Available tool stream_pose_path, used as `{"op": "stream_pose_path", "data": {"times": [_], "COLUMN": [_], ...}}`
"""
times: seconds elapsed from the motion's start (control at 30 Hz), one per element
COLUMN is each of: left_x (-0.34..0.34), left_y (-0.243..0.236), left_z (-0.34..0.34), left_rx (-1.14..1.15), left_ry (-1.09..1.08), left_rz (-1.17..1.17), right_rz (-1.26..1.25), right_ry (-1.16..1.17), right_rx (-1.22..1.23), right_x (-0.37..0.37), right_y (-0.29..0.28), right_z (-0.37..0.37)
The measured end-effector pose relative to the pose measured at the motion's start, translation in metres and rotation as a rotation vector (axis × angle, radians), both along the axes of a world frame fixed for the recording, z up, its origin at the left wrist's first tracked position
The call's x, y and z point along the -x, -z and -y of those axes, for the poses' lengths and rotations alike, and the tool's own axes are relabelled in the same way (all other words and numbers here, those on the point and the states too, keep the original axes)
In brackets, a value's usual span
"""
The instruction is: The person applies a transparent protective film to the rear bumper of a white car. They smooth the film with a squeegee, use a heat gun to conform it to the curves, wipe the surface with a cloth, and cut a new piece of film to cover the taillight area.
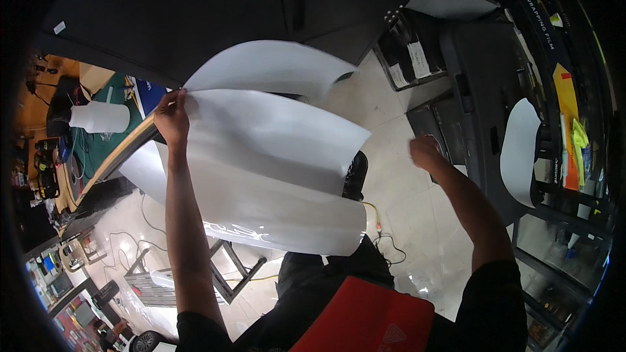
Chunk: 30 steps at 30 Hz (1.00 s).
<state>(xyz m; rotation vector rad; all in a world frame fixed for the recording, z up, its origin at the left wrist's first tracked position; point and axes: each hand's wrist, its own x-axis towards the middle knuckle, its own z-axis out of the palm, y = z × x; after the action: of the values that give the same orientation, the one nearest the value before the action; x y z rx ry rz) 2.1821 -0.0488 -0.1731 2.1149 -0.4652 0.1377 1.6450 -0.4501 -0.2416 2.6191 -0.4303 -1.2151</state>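
Note:
A large, glossy white film sheet point(280, 156) hangs in front of me, bowed and spread over the floor and my legs. My left hand point(173, 117) is closed, pinching its upper left corner between thumb and fingers. From that same corner a curled white flap point(267, 68) rises away, apart from the lower part of the sheet. I cannot tell whether the flap is a separate layer. Out to the right, my right hand point(427, 154) is apart from the sheet with its fingers curled closed. Whatever those fingers hold, if anything, is hidden.
A workbench point(134, 132) with a green top and a white bottle point(101, 118) stands at left. Black panels point(195, 13) fill the far side. At right are a black trim panel point(476, 104) and a shelf rack point(554, 228). A metal stand point(238, 270) and cables point(385, 238) lie on the floor.

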Motion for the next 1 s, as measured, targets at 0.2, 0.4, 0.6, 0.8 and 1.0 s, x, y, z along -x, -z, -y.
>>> {"op": "stream_pose_path", "data": {"times": [0.2, 0.4, 0.6, 0.8, 1.0], "left_x": [0.024, 0.143, 0.332, 0.599, 0.842], "left_y": [-0.049, -0.176, -0.228, -0.241, -0.239], "left_z": [0.023, 0.159, 0.246, 0.231, 0.153], "left_rx": [0.028, 0.17, 0.721, 0.701, 0.425], "left_ry": [0.205, 0.599, 1.036, 1.375, 1.658], "left_rz": [0.224, 0.337, -0.255, -1.142, -1.656], "right_rz": [0.329, 0.735, 1.398, 2.069, 2.139], "right_ry": [0.726, 1.48, 1.571, 1.796, 1.624], "right_rx": [0.046, -0.134, -0.04, -0.024, 0.676], "right_x": [0.143, 0.245, 0.275, 0.289, 0.389], "right_y": [0.005, 0.024, -0.069, -0.279, -0.266], "right_z": [0.002, -0.151, -0.318, -0.402, -0.399]}}
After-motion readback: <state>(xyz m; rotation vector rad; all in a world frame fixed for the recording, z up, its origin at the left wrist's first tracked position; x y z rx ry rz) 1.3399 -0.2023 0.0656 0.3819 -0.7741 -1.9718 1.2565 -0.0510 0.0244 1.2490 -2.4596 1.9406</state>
